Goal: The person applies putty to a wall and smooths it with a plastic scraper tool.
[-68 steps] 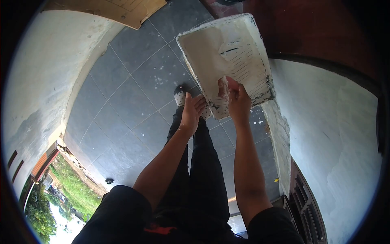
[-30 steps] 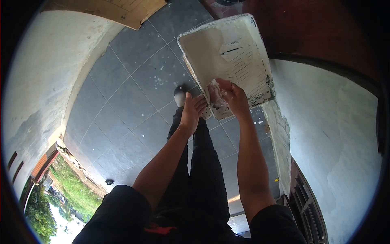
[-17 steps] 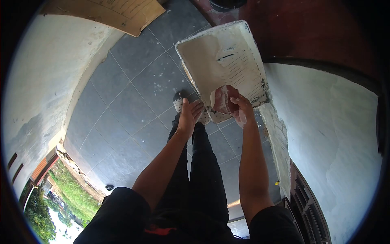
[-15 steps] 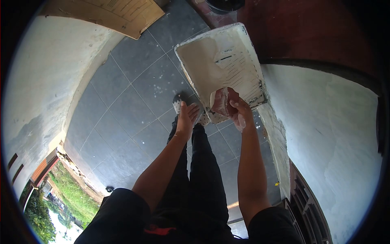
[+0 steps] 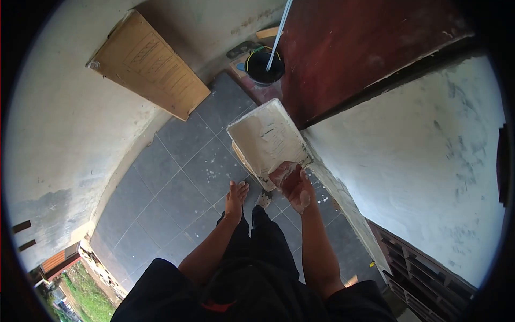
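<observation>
My right hand (image 5: 302, 194), with white smears on it, grips a piece of reddish-brown sandpaper (image 5: 287, 176) dusted with white. The sandpaper is above the near end of a paint tray (image 5: 252, 121), whose ribbed bed is coated in dried off-white paint. My left hand (image 5: 235, 197) holds nothing; its fingers are stretched out and the thumb stands apart. It hovers over the tiles, left of the tray's near corner and in front of my feet.
A black bucket (image 5: 264, 65) with a pale stick leaning in it stands against the dark red door (image 5: 343, 59). A cardboard box (image 5: 153, 67) rests by the left wall. Grey floor tiles (image 5: 177, 185) have paint spots. A slatted dark wooden frame (image 5: 424, 268) is lower right.
My view has lifted and pulled back, so the bucket and more of the box now show. Both hands stay near the tray, with the sandpaper still in the right one.
</observation>
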Action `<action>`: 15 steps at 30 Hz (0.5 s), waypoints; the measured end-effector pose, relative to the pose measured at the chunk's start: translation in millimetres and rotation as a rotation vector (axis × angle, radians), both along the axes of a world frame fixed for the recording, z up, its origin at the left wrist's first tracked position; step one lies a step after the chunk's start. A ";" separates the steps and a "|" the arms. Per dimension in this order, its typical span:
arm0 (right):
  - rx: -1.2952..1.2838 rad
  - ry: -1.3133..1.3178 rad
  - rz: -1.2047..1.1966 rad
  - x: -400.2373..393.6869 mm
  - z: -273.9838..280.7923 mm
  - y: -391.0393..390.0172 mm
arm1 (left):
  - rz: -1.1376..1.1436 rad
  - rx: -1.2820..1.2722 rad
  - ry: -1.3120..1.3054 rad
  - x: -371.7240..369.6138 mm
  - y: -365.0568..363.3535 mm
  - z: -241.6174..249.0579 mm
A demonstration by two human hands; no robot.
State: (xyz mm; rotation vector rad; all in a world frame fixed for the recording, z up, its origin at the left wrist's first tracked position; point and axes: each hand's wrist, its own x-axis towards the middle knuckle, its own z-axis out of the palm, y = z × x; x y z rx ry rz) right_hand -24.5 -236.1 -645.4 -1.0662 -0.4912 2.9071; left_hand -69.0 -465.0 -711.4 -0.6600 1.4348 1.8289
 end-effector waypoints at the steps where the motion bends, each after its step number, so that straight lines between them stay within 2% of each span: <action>1: 0.012 0.013 -0.017 2.6 8.4 0.4 | -0.008 0.011 0.027 -2.3 2.1 6.3; 6: 0.081 0.081 -0.078 10.2 51.1 -3.3 | -0.080 0.064 0.146 -27.5 17.9 61.7; 11: 0.170 0.257 -0.175 10.0 122.7 -4.9 | -0.127 0.136 0.556 -61.9 37.4 110.3; 13: 0.236 0.291 -0.237 14.4 144.9 -4.9 | -0.163 0.180 0.635 -72.3 49.9 136.9; 15: 0.142 0.401 -0.270 24.2 165.4 -4.7 | -0.203 0.232 0.738 -76.9 65.8 170.7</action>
